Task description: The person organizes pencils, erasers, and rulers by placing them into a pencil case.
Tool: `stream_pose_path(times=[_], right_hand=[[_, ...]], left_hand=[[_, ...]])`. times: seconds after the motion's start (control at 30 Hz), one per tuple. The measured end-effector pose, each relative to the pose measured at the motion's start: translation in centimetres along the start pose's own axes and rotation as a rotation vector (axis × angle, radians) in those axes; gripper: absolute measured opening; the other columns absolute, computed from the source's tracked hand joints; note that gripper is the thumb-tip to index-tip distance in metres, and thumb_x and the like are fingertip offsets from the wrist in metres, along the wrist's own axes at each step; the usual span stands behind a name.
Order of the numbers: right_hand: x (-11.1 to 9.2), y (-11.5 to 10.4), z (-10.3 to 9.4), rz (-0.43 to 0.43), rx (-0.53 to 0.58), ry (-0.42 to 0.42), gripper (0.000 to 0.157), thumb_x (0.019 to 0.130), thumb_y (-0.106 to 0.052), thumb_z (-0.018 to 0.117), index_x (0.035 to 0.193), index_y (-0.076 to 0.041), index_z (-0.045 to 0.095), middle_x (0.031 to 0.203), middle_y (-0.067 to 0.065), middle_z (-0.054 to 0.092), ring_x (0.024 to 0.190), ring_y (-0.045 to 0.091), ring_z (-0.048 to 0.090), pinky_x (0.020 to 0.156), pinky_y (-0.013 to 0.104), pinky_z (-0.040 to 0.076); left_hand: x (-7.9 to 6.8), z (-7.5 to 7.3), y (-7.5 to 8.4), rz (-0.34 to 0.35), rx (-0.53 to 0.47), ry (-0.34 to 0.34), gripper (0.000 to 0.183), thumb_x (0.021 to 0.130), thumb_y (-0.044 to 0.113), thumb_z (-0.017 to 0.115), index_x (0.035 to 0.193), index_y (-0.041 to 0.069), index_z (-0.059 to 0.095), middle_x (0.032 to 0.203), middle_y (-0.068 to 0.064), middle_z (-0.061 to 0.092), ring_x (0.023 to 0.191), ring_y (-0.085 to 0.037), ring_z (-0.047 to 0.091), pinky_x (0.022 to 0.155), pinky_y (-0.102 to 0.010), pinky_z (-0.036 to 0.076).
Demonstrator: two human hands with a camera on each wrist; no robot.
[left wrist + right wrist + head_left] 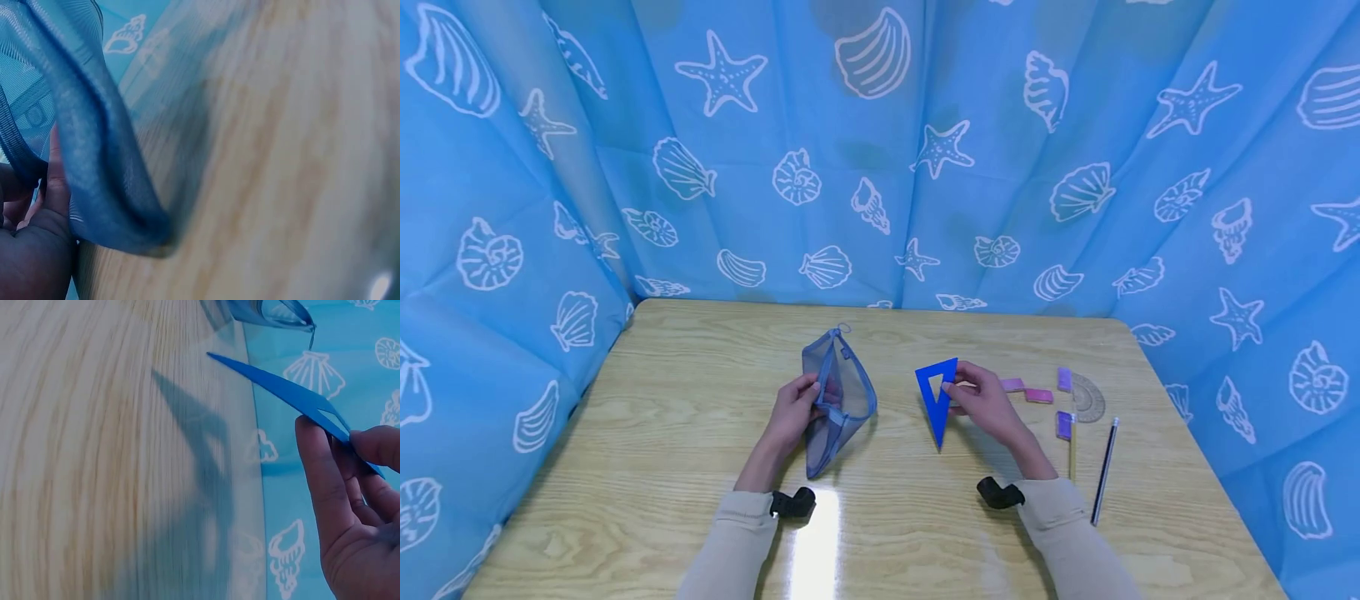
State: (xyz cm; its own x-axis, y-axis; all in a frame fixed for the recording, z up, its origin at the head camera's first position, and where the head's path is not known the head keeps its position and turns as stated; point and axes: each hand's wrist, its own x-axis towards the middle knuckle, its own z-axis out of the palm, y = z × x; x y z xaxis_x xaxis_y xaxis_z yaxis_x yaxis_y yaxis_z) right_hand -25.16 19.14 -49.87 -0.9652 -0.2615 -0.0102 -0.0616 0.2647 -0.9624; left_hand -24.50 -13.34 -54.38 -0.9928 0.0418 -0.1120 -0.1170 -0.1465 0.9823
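Observation:
My left hand (792, 410) grips the near side of a blue-grey mesh pouch (852, 387), whose mouth gapes toward the right. In the left wrist view the pouch's folded fabric (100, 137) hangs beside the fingers. To the right, my right hand (985, 402) pinches a blue set square (937, 417) by its edge, thumb on one face and fingers behind. The right wrist view has this set square (281, 390) raised above the table, its shadow falling on the wood. Its long tip points toward the pouch side.
Right of my right hand lie pink and purple small blocks (1039, 396), a purple block (1063, 425), a clear protractor (1088, 398), a yellowish pencil (1072, 454) and a dark pencil (1105, 472). A blue shell-patterned curtain (880, 150) surrounds the wooden table (685, 400).

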Motion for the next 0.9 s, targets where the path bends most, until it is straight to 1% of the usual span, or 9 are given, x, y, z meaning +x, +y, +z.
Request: stream_pose_path(times=[0.13,0.27,0.43,0.67,0.77,0.9], right_hand=[[0.2,-0.4,0.6,0.003,-0.01,-0.013,0.04,0.104,-0.009,0.059,0.142,-0.001,0.052,0.114,0.023,0.059,0.094,0.022,0.071,0.077,0.043,0.063],[0.3,-0.6,1.0,-0.009,0.003,-0.025,0.044,0.104,-0.008,0.058,0.146,-0.003,0.049,0.113,0.024,0.058,0.092,0.022,0.072,0.076,0.044,0.063],[0.6,-0.9,1.6,-0.012,0.025,-0.044,0.044,0.103,-0.007,0.058,0.146,-0.001,0.048,0.112,0.023,0.059,0.09,0.02,0.071,0.074,0.045,0.063],[0.9,-1.7,2.5,0.003,0.024,-0.048,0.044,0.103,-0.007,0.058,0.145,0.003,0.045,0.112,0.021,0.058,0.084,0.016,0.068,0.072,0.04,0.064],[1.3,-2.2,2.9,-0.007,0.029,-0.05,0.045,0.103,-0.006,0.058,0.145,0.005,0.043,0.111,0.02,0.057,0.084,0.014,0.068,0.071,0.039,0.064],[1.9,-2.9,3.3,-0.021,0.024,-0.056,0.044,0.103,-0.006,0.059,0.143,0.004,0.044,0.109,0.018,0.058,0.082,0.013,0.068,0.07,0.041,0.064]], left_hand=[[0.0,0.0,0.1,-0.007,-0.004,0.006,0.028,0.108,0.001,0.038,0.123,-0.013,0.057,0.105,-0.018,0.071,0.084,-0.013,0.07,0.076,-0.025,0.06],[-0.1,0.1,0.2,-0.012,-0.014,0.012,0.027,0.108,0.001,0.038,0.123,-0.012,0.057,0.102,-0.016,0.071,0.082,-0.013,0.07,0.074,-0.024,0.059],[-0.2,0.1,0.3,-0.003,-0.002,0.011,0.028,0.108,0.001,0.038,0.124,-0.013,0.056,0.105,-0.019,0.071,0.082,-0.012,0.07,0.072,-0.022,0.058],[-0.1,0.1,0.3,-0.004,0.008,0.001,0.029,0.109,0.002,0.038,0.125,-0.014,0.055,0.11,-0.023,0.07,0.083,-0.011,0.069,0.073,-0.02,0.057],[-0.1,0.1,0.3,-0.003,0.005,0.0,0.029,0.109,0.002,0.037,0.124,-0.013,0.056,0.108,-0.021,0.07,0.084,-0.012,0.069,0.074,-0.022,0.058],[-0.1,0.2,0.3,-0.011,0.003,0.008,0.028,0.109,0.002,0.038,0.123,-0.012,0.057,0.103,-0.016,0.071,0.084,-0.013,0.069,0.074,-0.023,0.059]])
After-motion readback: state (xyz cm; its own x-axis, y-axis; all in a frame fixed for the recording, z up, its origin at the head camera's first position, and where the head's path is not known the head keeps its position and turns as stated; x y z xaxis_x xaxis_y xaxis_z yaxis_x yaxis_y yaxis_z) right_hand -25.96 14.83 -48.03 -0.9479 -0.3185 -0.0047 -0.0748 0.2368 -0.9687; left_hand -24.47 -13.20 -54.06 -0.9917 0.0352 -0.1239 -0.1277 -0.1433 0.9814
